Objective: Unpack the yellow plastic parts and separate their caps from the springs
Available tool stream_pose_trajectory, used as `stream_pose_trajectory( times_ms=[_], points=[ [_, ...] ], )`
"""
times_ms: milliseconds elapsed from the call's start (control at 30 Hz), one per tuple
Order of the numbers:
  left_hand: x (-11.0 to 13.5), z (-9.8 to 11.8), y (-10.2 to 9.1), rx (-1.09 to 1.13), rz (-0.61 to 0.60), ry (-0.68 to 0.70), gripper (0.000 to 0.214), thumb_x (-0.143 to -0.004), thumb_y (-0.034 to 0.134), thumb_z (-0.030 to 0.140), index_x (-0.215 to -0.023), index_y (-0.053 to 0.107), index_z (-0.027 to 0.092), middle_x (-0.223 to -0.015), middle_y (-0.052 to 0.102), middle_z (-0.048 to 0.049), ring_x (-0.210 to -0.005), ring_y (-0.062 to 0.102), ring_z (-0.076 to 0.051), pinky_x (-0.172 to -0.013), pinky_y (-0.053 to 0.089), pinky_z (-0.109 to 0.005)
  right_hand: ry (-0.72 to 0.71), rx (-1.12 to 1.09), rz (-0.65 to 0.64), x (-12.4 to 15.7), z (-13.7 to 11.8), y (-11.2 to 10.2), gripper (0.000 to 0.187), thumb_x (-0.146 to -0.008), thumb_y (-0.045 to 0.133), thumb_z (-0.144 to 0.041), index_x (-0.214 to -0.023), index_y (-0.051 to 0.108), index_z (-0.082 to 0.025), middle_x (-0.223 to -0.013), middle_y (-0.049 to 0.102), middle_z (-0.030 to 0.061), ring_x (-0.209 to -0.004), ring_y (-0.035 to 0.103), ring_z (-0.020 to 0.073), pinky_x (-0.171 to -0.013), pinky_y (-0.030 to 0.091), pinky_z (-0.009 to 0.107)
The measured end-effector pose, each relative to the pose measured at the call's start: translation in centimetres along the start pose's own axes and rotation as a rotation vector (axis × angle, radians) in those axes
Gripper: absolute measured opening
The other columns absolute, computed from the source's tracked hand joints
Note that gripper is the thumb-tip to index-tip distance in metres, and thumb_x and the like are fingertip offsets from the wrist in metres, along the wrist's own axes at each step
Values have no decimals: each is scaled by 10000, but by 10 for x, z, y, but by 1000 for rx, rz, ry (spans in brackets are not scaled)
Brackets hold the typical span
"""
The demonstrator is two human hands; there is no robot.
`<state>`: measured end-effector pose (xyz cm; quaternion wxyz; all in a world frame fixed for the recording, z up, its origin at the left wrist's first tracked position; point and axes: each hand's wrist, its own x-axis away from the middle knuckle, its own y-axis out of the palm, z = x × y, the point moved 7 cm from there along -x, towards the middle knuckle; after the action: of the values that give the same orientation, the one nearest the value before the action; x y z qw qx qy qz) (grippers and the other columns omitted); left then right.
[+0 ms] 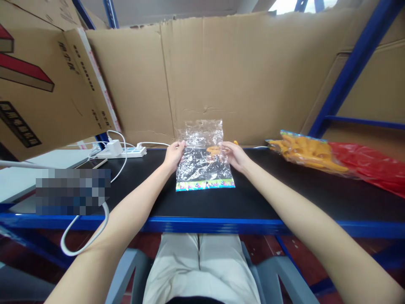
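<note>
A clear plastic bag (202,166) with a colourful printed strip along its lower edge is spread upright between my hands above the black table top. My left hand (174,155) pinches its left edge, thumb on top. At the right edge, the fingers of my right hand (234,155) are closed on the bag. A small orange piece (214,150) shows through the film beside my right fingers, and a bit of orange sticks out above that hand. Whether the piece is inside the bag or behind it, I cannot tell.
On the right lie orange items in clear wrapping (303,152) and a red plastic bag (370,166). A white power strip (126,152) with cables sits at the back left, near a phone (91,163). Cardboard (247,76) walls the back; a blue rail (215,226) edges the front.
</note>
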<state>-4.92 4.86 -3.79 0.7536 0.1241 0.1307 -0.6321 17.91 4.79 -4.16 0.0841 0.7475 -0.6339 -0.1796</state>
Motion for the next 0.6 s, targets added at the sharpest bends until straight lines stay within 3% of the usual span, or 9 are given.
stream_pose_trajectory(
  times_ms=[100, 200, 367, 500, 600],
  points=[
    [1, -1, 4, 5, -36, -14, 289, -886, 530, 381, -693, 560, 168, -377, 285, 95, -325, 243, -50, -380, 182, -188, -26, 46, 26, -3, 2, -4, 277, -673, 767, -333, -674, 529, -191, -606, 494, -47, -497, 454, 65, -463, 386, 221],
    [0, -3, 3, 6, -7, -20, 328, -905, 486, 431, -733, 583, 170, -370, 267, 94, -324, 233, -60, -378, 168, -194, -45, 97, 91, -5, 3, -9, 289, -669, 786, -280, -638, 514, -187, -592, 506, -35, -513, 464, 66, -478, 391, 212],
    [-5, -3, -4, -47, 40, 44, 311, -903, 490, 428, -759, 594, 173, -366, 284, 91, -324, 263, -65, -377, 169, -195, -63, 114, 82, -7, 3, -11, 327, -670, 788, -292, -612, 481, -196, -553, 462, -46, -491, 432, 69, -453, 371, 208],
    [-5, -2, -4, -23, 24, 37, 235, -877, 545, 380, -742, 528, 188, -440, 443, 70, -342, 366, -66, -379, 251, -187, -61, 127, 66, -7, 3, -10, 342, -664, 785, -268, -603, 454, -201, -549, 451, -44, -480, 420, 69, -441, 356, 213],
    [-4, -4, -1, 6, 0, -23, 302, -835, 601, 402, -670, 486, 177, -535, 521, 44, -384, 410, -52, -396, 301, -178, -12, 146, 35, -5, 5, -8, 302, -670, 751, -206, -614, 454, -197, -555, 457, -42, -473, 408, 64, -437, 340, 214]
  ],
)
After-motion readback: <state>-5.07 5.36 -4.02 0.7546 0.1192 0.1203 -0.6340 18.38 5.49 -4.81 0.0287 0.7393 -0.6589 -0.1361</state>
